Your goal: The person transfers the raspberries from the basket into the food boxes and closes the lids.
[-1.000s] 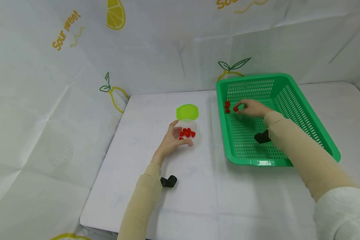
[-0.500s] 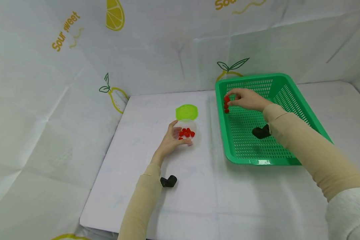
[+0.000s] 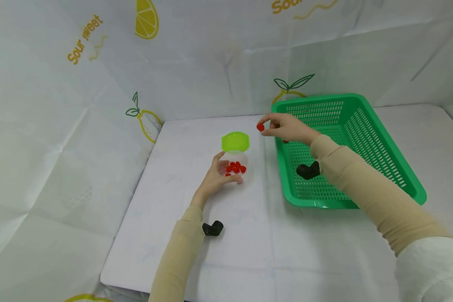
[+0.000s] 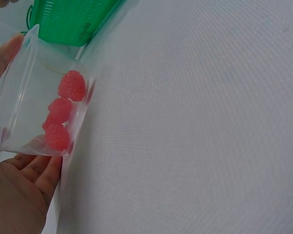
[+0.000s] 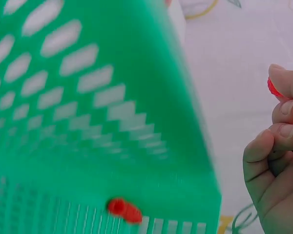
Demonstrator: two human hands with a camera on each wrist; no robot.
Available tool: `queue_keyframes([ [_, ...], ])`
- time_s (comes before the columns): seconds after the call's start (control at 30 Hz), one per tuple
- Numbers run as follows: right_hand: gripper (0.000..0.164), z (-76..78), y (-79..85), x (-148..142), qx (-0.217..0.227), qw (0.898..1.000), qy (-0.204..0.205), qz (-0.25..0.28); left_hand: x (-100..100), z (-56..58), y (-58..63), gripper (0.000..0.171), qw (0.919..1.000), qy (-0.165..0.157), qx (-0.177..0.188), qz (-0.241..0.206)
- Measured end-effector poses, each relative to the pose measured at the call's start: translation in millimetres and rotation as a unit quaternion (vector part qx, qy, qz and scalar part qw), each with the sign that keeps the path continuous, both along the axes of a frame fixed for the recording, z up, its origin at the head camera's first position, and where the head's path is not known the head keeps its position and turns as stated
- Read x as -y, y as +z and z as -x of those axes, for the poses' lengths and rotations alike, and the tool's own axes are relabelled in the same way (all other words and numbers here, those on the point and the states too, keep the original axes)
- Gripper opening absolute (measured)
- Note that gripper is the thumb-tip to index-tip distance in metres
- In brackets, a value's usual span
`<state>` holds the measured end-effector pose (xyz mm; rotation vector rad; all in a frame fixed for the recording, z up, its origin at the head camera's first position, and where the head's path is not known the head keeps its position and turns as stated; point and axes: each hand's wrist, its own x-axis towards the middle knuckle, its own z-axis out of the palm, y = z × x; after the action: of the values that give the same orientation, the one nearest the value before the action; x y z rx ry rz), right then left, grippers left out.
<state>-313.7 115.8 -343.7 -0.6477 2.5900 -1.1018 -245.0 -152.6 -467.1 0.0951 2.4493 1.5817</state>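
My left hand [image 3: 213, 178] holds a clear plastic cup [image 4: 24, 107] from the side, thumb on one side and fingers on the other. The cup stands on the table with several red raspberries [image 4: 72, 86] at its bottom. My right hand [image 3: 287, 127] pinches one raspberry [image 3: 260, 127] between thumb and fingertips, above the table just left of the green basket [image 3: 282, 178]. In the right wrist view, red raspberries [image 5: 123, 209] lie inside the basket by its wall, blurred; the head view hides most of them behind my right hand.
A bright green lid [image 3: 235, 141] lies on the white table [image 3: 241, 251] just behind the cup. The basket's raised rim stands between its inside and the cup. Black wrist-worn devices [image 3: 213, 228] stick out at both sleeves. A printed white sheet [image 3: 196, 75] rises behind the table.
My right hand took hold of a raspberry at the basket's left side, then lifted it leftward over the rim. My left hand and the cup have stayed in place.
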Motion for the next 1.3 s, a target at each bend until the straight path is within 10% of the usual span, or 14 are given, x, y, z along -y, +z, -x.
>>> queue_keyframes([
  [1.3,0.027,-1.7,-49.2,88,0.084,0.989,0.109,-0.06,1,1.5,-0.2,0.104,0.9995,-0.024,-0.017,-0.012],
])
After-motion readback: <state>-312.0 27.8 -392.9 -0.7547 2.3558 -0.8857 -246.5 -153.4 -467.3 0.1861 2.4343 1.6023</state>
